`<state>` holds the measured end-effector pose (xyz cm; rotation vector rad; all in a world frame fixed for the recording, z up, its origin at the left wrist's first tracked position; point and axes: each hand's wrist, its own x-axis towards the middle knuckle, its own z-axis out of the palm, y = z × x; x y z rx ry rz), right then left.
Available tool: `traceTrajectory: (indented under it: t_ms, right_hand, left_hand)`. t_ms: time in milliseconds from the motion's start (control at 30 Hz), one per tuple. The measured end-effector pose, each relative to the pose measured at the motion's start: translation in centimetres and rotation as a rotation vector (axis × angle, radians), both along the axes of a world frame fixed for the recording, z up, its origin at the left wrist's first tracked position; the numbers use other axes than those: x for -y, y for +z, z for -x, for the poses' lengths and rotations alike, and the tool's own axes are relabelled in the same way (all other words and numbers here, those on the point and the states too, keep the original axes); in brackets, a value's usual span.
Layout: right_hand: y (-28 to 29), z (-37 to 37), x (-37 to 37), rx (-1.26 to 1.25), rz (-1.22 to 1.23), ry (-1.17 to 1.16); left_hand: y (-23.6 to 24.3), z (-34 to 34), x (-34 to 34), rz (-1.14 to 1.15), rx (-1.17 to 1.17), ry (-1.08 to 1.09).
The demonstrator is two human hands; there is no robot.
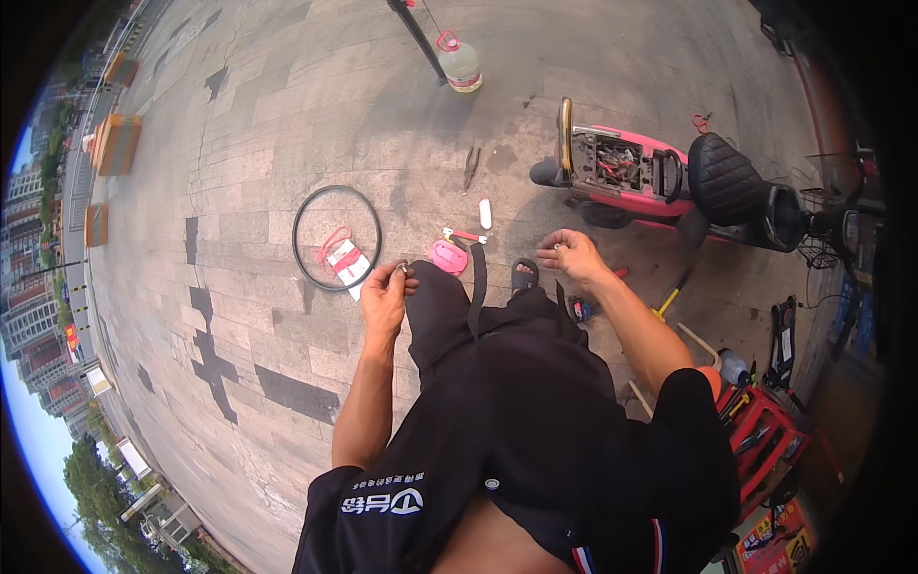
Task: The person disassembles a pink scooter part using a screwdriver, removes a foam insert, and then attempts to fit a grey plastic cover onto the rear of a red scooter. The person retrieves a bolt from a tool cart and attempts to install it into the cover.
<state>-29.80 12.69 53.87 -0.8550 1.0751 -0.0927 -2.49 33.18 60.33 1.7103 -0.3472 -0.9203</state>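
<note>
Grey stone paving [287, 115] carries the whole worksite. The person sits low, dark trousers filling the lower view. Their left hand [385, 292] is raised over the left knee, fingers pinched narrow on a small metallic part [403, 269]; its exact kind is too small to tell. The right hand [571, 253] hangs loosely curled and holds nothing, just above a sandalled foot [524, 275].

On the paving ahead of the left hand lies a thin black rubber tyre ring [337, 237], with a red-and-white package [344, 258] inside it. A flat pink plastic piece [448, 256] and a red-handled tool [464, 234] lie just beyond the knee. A pink electric scooter [631, 172], seat lifted and wiring exposed, stands near on the right. A red toolbox [765, 430] sits at the right side.

Judgement: the step in hand appears to be inspecting or readying the small part, with the wheel work open. The next move would call for a steady pinch and the free right hand to fetch a tool.
</note>
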Motion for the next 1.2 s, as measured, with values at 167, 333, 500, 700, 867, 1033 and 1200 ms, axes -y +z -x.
traceTrajectory:
  t_ms: [167, 333, 500, 700, 867, 1033, 1200]
  right_hand:
    - [-3.2, 0.2, 0.8, -0.032, -0.034, -0.4]
    - [-7.6, -5.2, -3.2, -0.213, 0.041, -0.943]
    - [-7.1, -17.2, -11.7, -0.403, -0.197, -1.221]
    - [-6.6, -28.3, -13.7, -0.378, -0.342, -1.545]
    - [-9.2, -34.5, -8.6, -0.311, -0.393, -1.701]
    - [-9.2, -37.5, -2.4, -0.37, -0.371, -1.71]
    - [-3.6, -37.4, 1.1, -0.296, -0.149, -2.015]
  left_hand:
    - [-1.1, -10.5, 12.2, -0.046, -0.024, -0.314]
    - [-3.0, -22.3, 26.4, -0.034, -0.004, -0.656]
    - [-1.6, -29.2, 36.9, -0.083, 0.123, -1.012]
    - [-2.0, -23.4, 47.6, 0.007, 0.133, -1.384]
    - [-2.7, -15.7, 52.1, 0.049, 0.223, -1.753]
    - [-3.1, -8.1, 56.5, 0.21, 0.25, -2.006]
    - [-4.6, 1.4, 56.8, 0.441, 0.537, -2.269]
